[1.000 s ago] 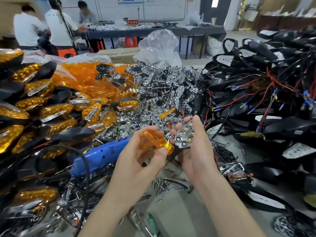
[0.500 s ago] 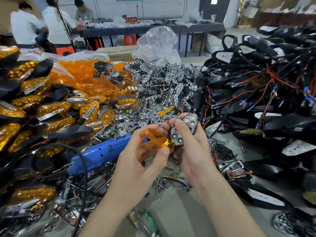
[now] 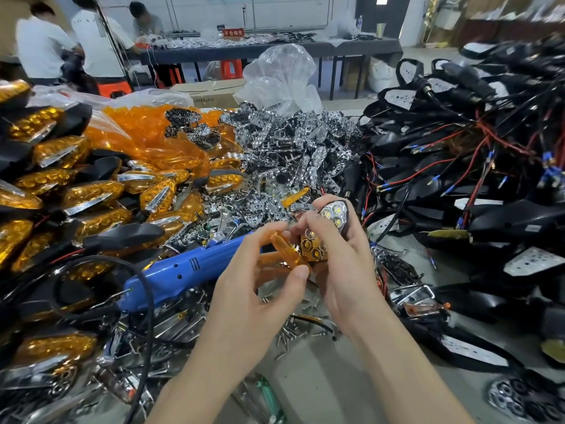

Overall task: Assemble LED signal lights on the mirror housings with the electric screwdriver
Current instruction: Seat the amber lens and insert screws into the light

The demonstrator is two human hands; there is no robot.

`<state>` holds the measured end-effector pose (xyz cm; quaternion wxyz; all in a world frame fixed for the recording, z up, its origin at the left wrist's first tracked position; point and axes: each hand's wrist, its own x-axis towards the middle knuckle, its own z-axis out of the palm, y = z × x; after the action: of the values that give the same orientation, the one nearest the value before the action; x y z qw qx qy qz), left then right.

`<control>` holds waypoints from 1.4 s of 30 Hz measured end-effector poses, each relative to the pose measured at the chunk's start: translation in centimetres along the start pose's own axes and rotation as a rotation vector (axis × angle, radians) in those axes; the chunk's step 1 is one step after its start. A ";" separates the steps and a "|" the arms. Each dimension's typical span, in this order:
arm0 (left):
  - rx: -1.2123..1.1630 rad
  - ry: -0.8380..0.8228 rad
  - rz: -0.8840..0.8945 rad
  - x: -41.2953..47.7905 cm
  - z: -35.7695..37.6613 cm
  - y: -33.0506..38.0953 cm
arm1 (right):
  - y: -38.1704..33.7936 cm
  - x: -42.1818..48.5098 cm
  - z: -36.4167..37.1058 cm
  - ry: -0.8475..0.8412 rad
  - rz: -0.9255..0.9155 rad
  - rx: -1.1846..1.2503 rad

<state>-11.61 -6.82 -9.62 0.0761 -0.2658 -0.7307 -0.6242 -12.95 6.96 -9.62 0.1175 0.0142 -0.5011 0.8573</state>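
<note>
Left hand (image 3: 253,289) pinches amber lens (image 3: 284,249) against reflector (image 3: 333,214) gripped by right hand (image 3: 345,258).

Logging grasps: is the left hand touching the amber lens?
Touching. The head view shows the left hand pinching the amber lens between thumb and forefinger.

Two bare forearms come up from the lower edge and meet mid-frame, the left forearm (image 3: 195,381) slanting up to the right and the right forearm (image 3: 409,374) slanting up to the left. The left hand (image 3: 260,292), its back to the camera, pinches a translucent amber plastic lens (image 3: 287,252) between thumb and curled fingers. The right hand (image 3: 348,270) curls round a chrome multi-cup LED reflector (image 3: 334,214), forefinger bent over its face.
</note>
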 end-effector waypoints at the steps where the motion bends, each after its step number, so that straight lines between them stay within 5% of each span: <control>1: 0.002 0.003 0.000 0.0 0.1 -0.1 | -0.1 -0.1 0.0 -0.008 0.002 -0.002; 42: 0.288 -0.064 0.002 1.0 -0.2 -1.0 | 0.4 -1.0 0.9 -0.035 -0.158 -0.291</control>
<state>-13.02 -6.81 -10.00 0.0905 -0.2726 -0.8144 -0.5042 -12.18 5.82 -9.66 0.1764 0.0514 -0.6192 0.7634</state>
